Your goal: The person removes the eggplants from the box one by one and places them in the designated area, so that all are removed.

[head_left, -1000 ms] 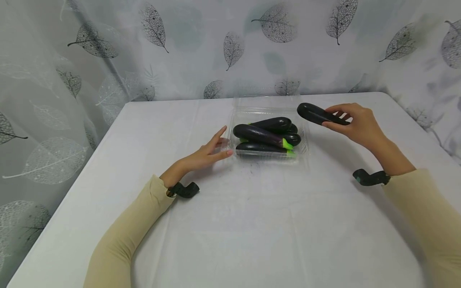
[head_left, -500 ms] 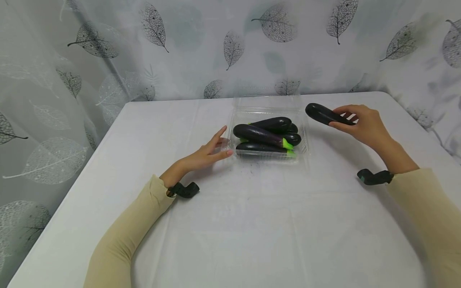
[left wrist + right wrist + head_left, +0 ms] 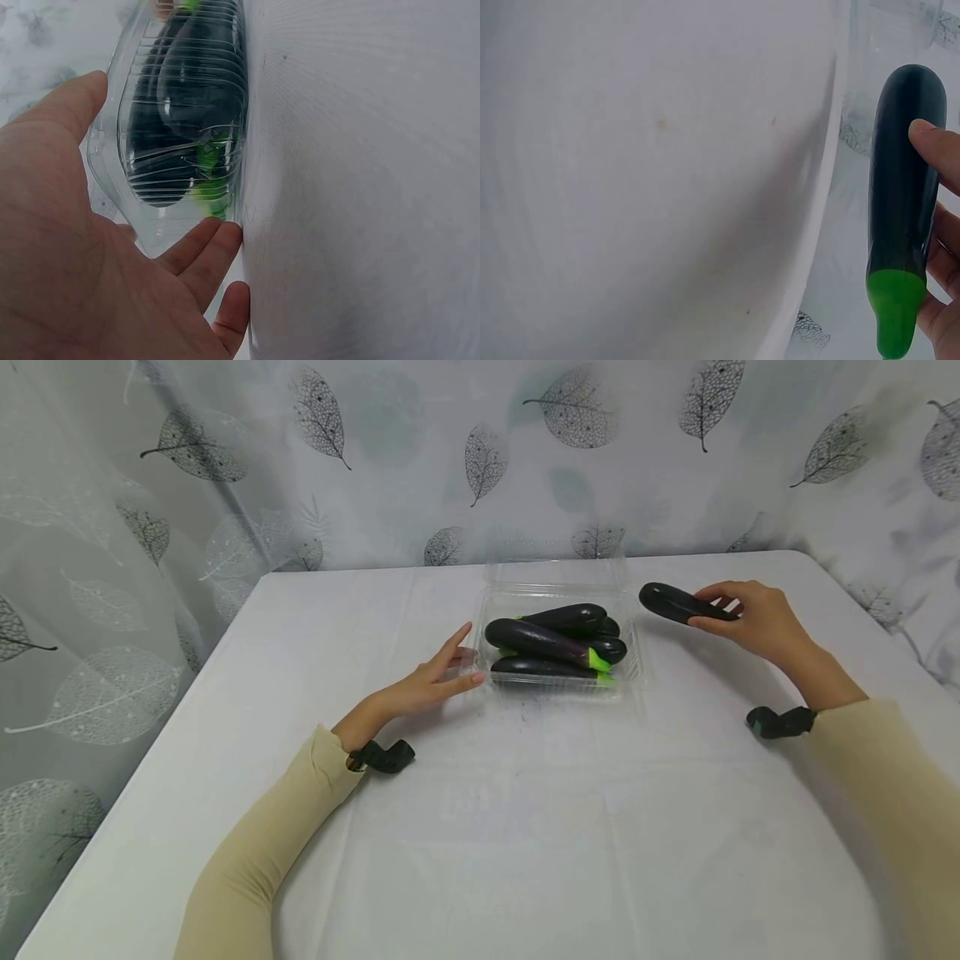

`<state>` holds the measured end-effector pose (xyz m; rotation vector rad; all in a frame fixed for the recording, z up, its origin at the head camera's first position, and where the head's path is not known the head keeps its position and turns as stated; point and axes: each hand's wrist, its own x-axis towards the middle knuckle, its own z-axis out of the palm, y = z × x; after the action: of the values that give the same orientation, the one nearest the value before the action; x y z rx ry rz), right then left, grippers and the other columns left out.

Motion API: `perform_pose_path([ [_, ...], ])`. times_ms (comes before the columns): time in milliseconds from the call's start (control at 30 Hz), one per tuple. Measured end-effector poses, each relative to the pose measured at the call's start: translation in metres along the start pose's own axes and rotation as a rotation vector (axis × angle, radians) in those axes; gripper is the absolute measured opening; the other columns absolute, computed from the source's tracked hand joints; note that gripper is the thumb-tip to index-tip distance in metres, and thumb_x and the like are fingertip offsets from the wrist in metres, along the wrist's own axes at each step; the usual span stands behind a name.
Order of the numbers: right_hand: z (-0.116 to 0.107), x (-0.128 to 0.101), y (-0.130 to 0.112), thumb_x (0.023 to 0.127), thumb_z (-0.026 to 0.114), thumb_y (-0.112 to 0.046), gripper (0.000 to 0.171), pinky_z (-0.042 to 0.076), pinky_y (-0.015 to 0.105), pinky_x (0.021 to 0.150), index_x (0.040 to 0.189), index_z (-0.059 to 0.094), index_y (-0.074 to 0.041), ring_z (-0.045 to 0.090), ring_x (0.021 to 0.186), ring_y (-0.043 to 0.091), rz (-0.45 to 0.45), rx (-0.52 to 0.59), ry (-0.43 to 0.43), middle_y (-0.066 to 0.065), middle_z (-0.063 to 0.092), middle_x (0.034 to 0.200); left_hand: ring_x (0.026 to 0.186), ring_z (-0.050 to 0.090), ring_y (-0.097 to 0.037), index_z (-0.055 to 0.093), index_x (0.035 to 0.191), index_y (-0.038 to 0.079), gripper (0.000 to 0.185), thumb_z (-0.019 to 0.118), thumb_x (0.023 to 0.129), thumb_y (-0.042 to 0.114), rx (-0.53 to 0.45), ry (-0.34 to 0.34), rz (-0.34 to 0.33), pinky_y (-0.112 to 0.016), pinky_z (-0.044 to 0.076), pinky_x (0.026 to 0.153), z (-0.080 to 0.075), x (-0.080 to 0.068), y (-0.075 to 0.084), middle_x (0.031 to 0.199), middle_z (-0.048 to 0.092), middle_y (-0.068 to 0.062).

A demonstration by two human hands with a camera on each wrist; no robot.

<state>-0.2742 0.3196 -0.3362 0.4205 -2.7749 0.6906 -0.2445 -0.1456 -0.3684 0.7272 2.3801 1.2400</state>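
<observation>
- At the left, I see the person's left hand (image 3: 422, 687) spread, fingers mostly straight and thumb well apart, gripping nothing; its fingertips touch the left side of the clear plastic clamshell box (image 3: 634, 662). I read that as steadying.
- Next, the box sits near the table's far edge, its clear lid (image 3: 555, 572) folded back. Several dark eggplants (image 3: 536, 640) lie stacked inside, green caps at differing ends.
- Just right of the box, one held eggplant (image 3: 670, 602) hangs apart from it, seemingly above the cloth. The right hand (image 3: 753, 614) pinches it between thumb and fingers; my right wrist view shows its green cap (image 3: 896, 304).
- I judge the step in hand as shifting this single eggplant by the box; I can't tell into it or out of it. To my mind the next move calls for a firm pinch on glossy skin, a clear path past the box wall, and the left hand kept lightly against the box.
- Below, I see a white tablecloth (image 3: 517, 843) with faint creases, a few specks and soft arm shadows.
- Around it, from left to right, pale curtains (image 3: 420, 435) printed with skeleton leaves close off the room from my view.
</observation>
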Motion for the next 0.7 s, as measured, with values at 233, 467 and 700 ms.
perform_pose_path([
  [233,0.003,0.009,0.009,0.086,0.077,-0.018,0.036,0.041,0.04,0.073,0.117,0.067,-0.003,0.057,0.086,0.035,-0.026,-0.014,-0.021,0.022,0.063,0.103,0.145,0.024,-0.025,-0.009,0.157,0.029,0.085,0.054,0.1,0.036,0.0,-0.006,-0.006,-0.057,0.019,0.115,0.0,-0.001,0.0,0.157,0.028,-0.008],
  [467,0.006,0.016,0.014,0.084,0.078,-0.016,0.034,0.041,0.035,0.072,0.114,0.068,-0.003,0.059,0.084,0.033,-0.056,-0.021,-0.047,0.02,0.065,0.1,0.145,0.025,-0.024,-0.008,0.157,0.029,0.084,0.053,0.1,0.034,0.006,-0.002,-0.008,-0.058,0.016,0.115,0.0,-0.001,0.001,0.156,0.029,-0.008],
  [700,0.008,0.021,0.019,0.086,0.076,-0.017,0.035,0.039,0.045,0.081,0.117,0.066,-0.002,0.054,0.094,0.034,-0.024,-0.002,-0.089,0.023,0.064,0.102,0.145,0.026,-0.024,-0.008,0.157,0.029,0.083,0.052,0.101,0.033,0.018,0.004,-0.001,-0.061,0.005,0.115,0.0,-0.001,-0.001,0.156,0.03,-0.008],
])
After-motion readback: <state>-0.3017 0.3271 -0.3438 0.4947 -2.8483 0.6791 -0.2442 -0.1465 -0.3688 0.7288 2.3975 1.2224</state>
